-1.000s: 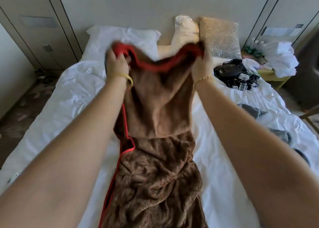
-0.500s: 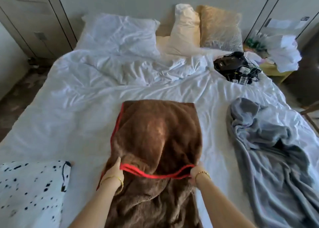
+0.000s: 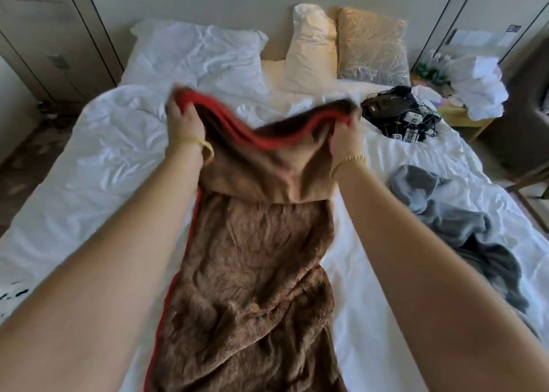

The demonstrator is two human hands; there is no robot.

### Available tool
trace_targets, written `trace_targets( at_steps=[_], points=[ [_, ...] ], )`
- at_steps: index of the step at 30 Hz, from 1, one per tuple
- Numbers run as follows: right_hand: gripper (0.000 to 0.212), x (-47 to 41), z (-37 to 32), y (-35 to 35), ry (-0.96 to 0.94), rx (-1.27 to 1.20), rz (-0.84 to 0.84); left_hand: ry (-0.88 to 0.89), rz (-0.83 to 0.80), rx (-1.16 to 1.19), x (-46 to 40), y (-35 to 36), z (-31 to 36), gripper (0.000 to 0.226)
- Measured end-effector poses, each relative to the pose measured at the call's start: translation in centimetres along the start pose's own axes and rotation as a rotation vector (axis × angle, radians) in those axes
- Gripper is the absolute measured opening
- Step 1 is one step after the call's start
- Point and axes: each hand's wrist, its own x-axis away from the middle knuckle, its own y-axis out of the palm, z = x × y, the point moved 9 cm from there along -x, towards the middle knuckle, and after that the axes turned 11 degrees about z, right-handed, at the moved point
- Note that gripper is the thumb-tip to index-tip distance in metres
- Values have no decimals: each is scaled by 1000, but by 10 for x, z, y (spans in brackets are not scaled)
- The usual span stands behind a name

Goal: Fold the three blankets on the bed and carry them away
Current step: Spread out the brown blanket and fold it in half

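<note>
A brown fleece blanket (image 3: 255, 272) with a red border stretches lengthwise down the middle of the white bed (image 3: 98, 160). My left hand (image 3: 185, 124) grips its red-edged top end at the left corner, and my right hand (image 3: 346, 142) grips the right corner. Both arms are stretched forward and hold that end raised above the bed, so it sags between them. A crumpled grey blanket (image 3: 454, 228) lies on the bed to the right. A corner of a white blanket with black spots (image 3: 12, 296) shows at the left edge.
White and yellow pillows (image 3: 312, 44) lean at the headboard. A black device with tangled cables (image 3: 398, 112) sits on the bed's far right. A bedside table (image 3: 463, 118) with white towels stands beyond it. Floor runs along the bed's left side.
Half a second ago both hands held the red edge low, near the bed's foot. They have since swung it up and forward toward the pillows, as one second ago.
</note>
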Motion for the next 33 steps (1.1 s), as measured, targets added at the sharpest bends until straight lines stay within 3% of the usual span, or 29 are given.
trace_targets(
  at_steps=[2, 4, 8, 12, 14, 18, 20, 22, 24, 28, 31, 33],
  points=[
    [50, -14, -49, -2, -114, -155, 48, 213, 1, 115, -2, -4, 58, 58],
    [50, 0, -42, -10, -140, -210, 70, 310, -38, 69, 26, -16, 56, 63],
    [44, 40, 80, -28, 68, 58, 75, 132, -129, -322, 58, -37, -65, 59],
    [34, 88, 245, -45, 475, 561, -154, -31, -393, -900, 89, -76, -212, 55],
    [36, 109, 300, -50, 553, 711, -296, -54, -532, -1122, 108, -98, -273, 57],
    [36, 142, 368, -59, 724, 553, -240, -52, -684, -1401, 138, -126, -352, 57],
    [37, 151, 390, -70, 755, 587, -175, -79, -620, -1356, 141, -133, -364, 55],
    [39, 147, 399, -86, 677, 726, -136, -108, -452, -1174, 133, -141, -362, 53],
    [34, 146, 403, -99, 615, 650, -41, -91, -334, -1068, 127, -150, -355, 51],
    [34, 173, 406, -104, 574, 616, -163, -124, -449, -1128, 155, -163, -367, 70],
    [50, 210, 421, -126, 609, 721, -187, -180, -377, -1160, 187, -199, -380, 81],
    [49, 236, 439, -148, 617, 847, -215, -331, -274, -1113, 209, -232, -396, 81]
  ],
)
